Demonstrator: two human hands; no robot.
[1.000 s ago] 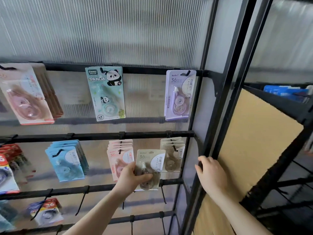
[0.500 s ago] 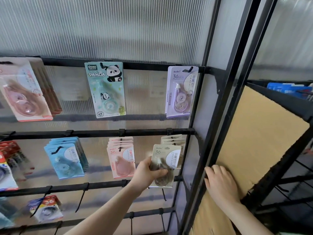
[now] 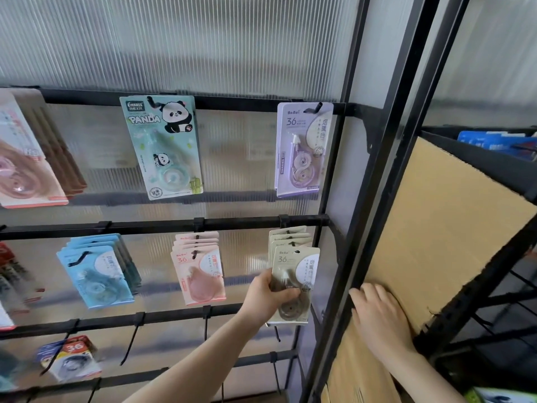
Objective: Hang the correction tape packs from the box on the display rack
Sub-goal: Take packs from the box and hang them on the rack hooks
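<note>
The left hand pinches a beige correction tape pack upright, long axis vertical, hang hole topmost, in front of the matching hung packs. The right hand rests flat, fingers straight, on the cardboard box.

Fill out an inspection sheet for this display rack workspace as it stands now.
Surface: black display rack, hooks on horizontal bars.
Job's things: beige pack raised in front of the beige stack; whether it is on the hook, cannot tell. Cardboard box at right.
Clutter: panda pack, purple pack, pink stack, blue stack hanging.
Grippers: left hand grips the beige pack; right hand rests flat on the box.
Cables: nothing seen.
Surroundings: ribbed translucent panel behind.
</note>
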